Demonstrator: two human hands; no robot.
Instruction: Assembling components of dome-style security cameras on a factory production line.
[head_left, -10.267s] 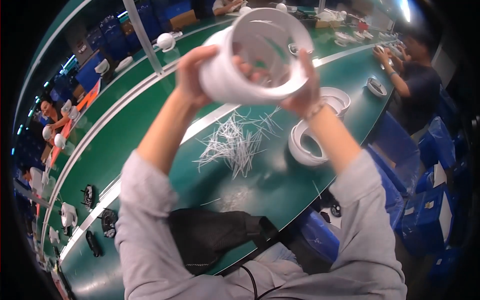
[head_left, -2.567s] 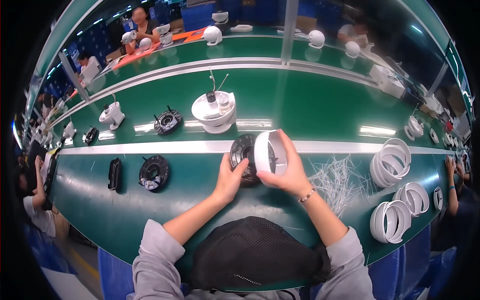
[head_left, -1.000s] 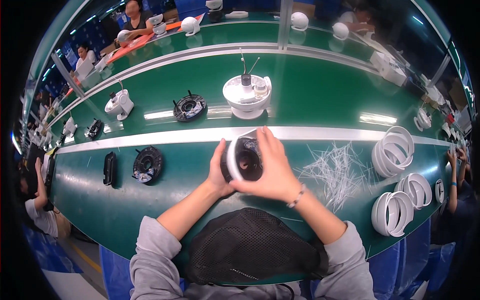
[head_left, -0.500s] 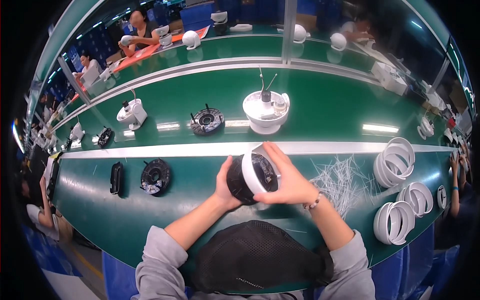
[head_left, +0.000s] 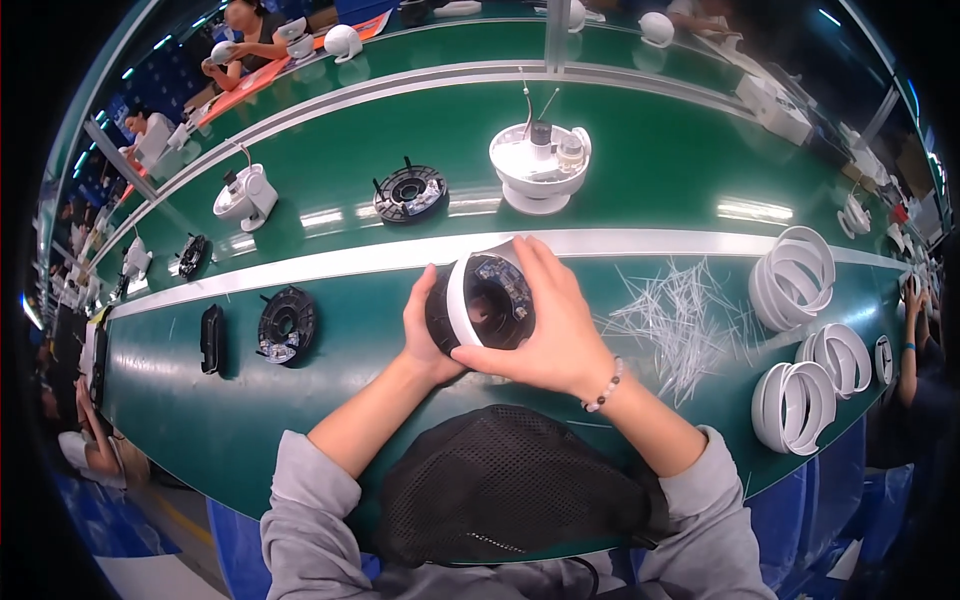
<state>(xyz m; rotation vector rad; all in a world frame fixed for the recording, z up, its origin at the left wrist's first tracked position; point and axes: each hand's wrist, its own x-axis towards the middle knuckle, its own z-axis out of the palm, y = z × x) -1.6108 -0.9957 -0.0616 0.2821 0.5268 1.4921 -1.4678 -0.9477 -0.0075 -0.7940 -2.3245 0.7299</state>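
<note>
Above the near side of the bench I hold a round black housing point(head_left: 438, 312) with a circuit board showing inside its face. My left hand point(head_left: 424, 338) is closed around the housing's left side. A white plastic ring point(head_left: 459, 300) crosses the housing as a narrow band, tilted against it. My right hand point(head_left: 560, 335) grips the ring, its thumb at the lower edge and its fingers along the top. The palm and fingers hide the ring's right part. I cannot tell whether the ring is seated on the housing.
Stacked white rings point(head_left: 792, 280) stand at the right beside a pile of thin clear strips point(head_left: 680, 325). At the left lie another black housing point(head_left: 287, 325) and a long black part point(head_left: 212, 340). Beyond the white strip are a black housing point(head_left: 411, 193) and a white bowl-shaped unit point(head_left: 540, 180). Other people sit around.
The white ring has turned and shifted left over the black housing, so more of the circuit board shows. Both hands remain closed. The bench appears higher in the picture.
</note>
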